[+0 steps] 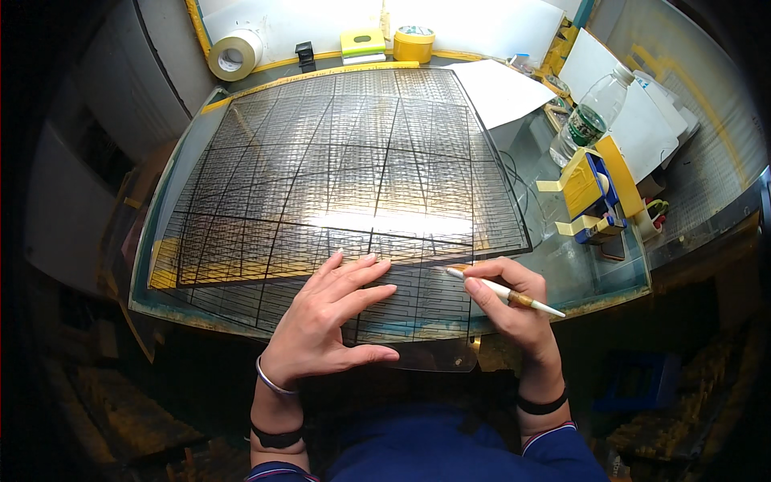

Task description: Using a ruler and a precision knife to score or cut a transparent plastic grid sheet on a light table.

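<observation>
A large transparent film sheet (345, 169) printed with a dense black line pattern lies on the glass table; a second patterned sheet (385, 305) shows along the near side and overhangs the front edge. My left hand (325, 313) rests on the near part with its fingers spread, holding nothing. In my right hand (510, 301) is a slim white pen-like tool (518, 299) with a brownish band, pinched between thumb and fingers. Its tip points left and touches or hovers just over the sheet; I cannot tell which.
At the back stand a tape roll (235, 55), a black clip (305, 57), a yellow-green box (363, 44) and a yellow round tub (414, 43). White paper (502, 92) lies back right. On the right are a plastic bottle (590, 116) and a blue-and-yellow tape dispenser (593, 197).
</observation>
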A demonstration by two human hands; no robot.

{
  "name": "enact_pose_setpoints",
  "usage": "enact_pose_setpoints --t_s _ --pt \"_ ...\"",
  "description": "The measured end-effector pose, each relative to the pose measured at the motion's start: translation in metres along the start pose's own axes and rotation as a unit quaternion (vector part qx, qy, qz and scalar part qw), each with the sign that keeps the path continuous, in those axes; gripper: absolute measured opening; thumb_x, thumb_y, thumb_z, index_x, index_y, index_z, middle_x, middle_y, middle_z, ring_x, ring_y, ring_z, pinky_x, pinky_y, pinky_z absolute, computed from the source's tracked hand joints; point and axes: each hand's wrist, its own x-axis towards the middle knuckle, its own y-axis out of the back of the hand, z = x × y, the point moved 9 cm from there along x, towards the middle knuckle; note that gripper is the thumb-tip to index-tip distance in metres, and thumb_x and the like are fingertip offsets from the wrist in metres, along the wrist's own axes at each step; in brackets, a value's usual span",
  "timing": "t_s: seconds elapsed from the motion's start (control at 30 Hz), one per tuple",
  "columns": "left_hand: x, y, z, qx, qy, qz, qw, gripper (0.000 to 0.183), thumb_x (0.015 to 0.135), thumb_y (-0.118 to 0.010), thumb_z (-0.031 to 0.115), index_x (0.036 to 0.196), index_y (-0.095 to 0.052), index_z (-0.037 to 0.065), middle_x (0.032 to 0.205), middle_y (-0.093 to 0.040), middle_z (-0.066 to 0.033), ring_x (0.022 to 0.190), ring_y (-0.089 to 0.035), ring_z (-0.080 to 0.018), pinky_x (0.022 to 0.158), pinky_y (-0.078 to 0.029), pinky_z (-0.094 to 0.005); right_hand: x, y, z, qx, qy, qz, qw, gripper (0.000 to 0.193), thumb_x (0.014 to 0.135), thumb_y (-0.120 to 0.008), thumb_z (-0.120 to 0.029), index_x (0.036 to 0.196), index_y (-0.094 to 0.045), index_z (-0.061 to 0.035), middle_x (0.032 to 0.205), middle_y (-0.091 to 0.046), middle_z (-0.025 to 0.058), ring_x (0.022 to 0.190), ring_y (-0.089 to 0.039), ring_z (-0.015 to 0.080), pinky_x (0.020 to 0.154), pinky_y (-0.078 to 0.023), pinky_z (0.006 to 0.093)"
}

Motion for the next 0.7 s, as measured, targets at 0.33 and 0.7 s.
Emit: enact_pose_setpoints --t_s 0.33,0.7 --pt "-0.002 -0.001 -0.002 0.001 -0.002 -0.001 1.0 0.079 0.067 -0.091 0.054 0.129 -0.069 0.01 0.145 -0.06 -0.0144 0.141 -0.052 -0.0327 0.122 -0.028 -0.0578 -0.005 -0.009 -0.012 -0.01 0.09 -0.137 0.986 0.013 0.084 -0.08 -0.006 0.079 -0.071 -0.0003 0.069 -0.066 0.0057 0.061 -0.059 0.013 0.056 -0.043 0.0293" --pt "-0.001 -0.001 -0.002 0.0 0.0 0.0 1.0 0.08 0.066 -0.091 0.054 0.129 -0.069 0.01 0.145 -0.061 -0.0141 0.141 -0.051 -0.0331 0.122 -0.028 -0.0576 0.0 0.0 0.003 0.018 -0.008 -0.002 1.0 0.018 0.092 -0.078 -0.007 0.107 -0.073 0.0019 0.09 -0.075 0.0089 0.08 -0.069 0.0111 0.071 -0.054 0.0244"
